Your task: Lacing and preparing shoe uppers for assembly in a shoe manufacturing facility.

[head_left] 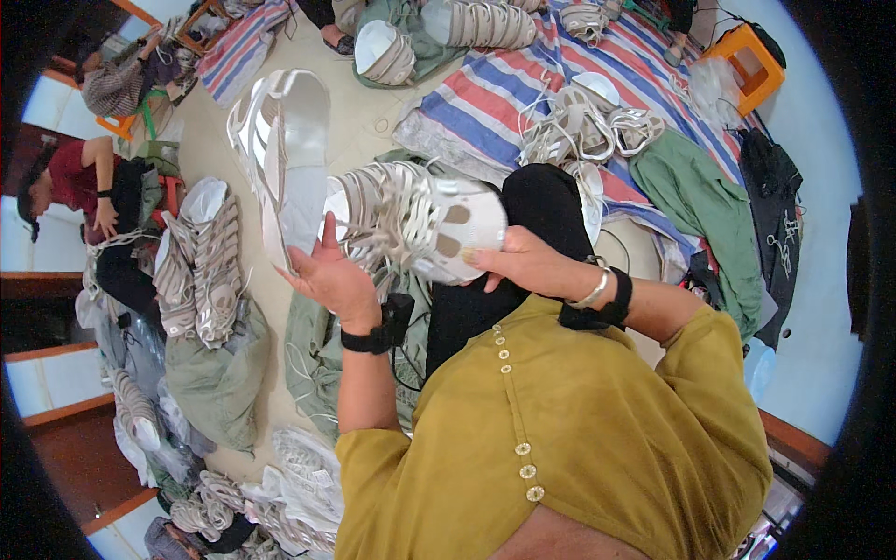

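Observation:
My left hand (334, 285) is turned palm up, its fingers partly apart at the lower end of a white and beige shoe upper (257, 140). That upper stands up from the fingers, its pale lining showing. Between my hands, above my black-clad lap, is a laced beige upper (448, 229) with tan oval patches, somewhat blurred. My right hand (523, 261) grips its rounded white end, thumb on top. More stacked uppers (350, 201) lie behind it, partly hidden, close to my left fingertips.
Nested uppers (210, 257) lie on a green cloth bag (229, 373) at left. Further uppers (579, 121) rest on a striped sheet (485, 93) ahead. An orange stool (749, 65) stands far right. A person in a red top (79, 177) sits at left, another (117, 89) beyond.

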{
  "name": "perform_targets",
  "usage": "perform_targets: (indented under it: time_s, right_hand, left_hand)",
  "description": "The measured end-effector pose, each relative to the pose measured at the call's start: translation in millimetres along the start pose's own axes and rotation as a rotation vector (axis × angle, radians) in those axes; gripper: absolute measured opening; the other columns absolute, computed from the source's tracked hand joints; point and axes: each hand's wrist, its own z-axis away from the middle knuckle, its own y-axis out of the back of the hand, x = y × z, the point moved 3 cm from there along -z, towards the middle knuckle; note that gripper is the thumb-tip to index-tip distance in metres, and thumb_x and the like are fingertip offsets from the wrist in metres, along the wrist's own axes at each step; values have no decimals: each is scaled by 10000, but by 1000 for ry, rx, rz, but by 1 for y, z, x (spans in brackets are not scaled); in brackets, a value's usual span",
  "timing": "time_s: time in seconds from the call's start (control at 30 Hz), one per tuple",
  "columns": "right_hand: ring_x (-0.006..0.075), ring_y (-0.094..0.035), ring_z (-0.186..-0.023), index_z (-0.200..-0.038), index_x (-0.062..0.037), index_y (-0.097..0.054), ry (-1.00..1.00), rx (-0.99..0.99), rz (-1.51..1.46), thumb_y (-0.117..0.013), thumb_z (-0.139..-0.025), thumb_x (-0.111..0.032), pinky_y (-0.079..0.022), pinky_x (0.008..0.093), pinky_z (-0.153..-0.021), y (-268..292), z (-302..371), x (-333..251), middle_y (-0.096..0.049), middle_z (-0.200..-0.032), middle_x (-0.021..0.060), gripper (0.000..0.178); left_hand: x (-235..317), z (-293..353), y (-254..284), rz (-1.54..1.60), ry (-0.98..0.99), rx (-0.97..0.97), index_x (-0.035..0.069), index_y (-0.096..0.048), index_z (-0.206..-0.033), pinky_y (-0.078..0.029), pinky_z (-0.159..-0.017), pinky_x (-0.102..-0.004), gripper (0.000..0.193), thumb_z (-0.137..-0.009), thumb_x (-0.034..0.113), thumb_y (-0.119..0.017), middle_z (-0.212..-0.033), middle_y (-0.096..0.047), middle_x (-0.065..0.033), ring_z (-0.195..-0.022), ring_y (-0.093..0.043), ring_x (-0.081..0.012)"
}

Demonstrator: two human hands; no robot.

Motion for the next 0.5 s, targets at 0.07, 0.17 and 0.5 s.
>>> perform_targets:
  time_s: [0.07, 0.17, 0.5]
  right_hand:
    - [108, -619, -792, -1084, -30, -623, -40, -30, -28, -545, -925, -320, -513, 242, -585, -6, -15, 1, -660, -948, 44, 340]
    - [115, -618, -740, -1039, -30, -627, -98, -85, -81, -531, -927, -342, -510, 248, -563, -18, -33, 11, -662, -900, 39, 345]
    - [113, -619, -757, -1059, -4, -609, -23, -272, 145, -510, -944, -288, -515, 247, -588, -41, -41, -1, -658, -902, 57, 322]
  left_hand:
    - [16, 7, -9, 49, 37, 45, 5, -326, -1357, -514, -909, -397, 424, -993, 218, -363, -1378, -393, -146, -1132, -531, -283]
    - [25, 12, -9, 39, 11, 3, 5, -322, -1360, -507, -919, -407, 428, -993, 224, -355, -1379, -393, -148, -1143, -525, -288]
    - [35, -8, -1, 172, 173, 110, -38, -334, -1338, -506, -917, -410, 510, -1000, 342, -364, -1353, -417, -154, -1133, -525, -296]
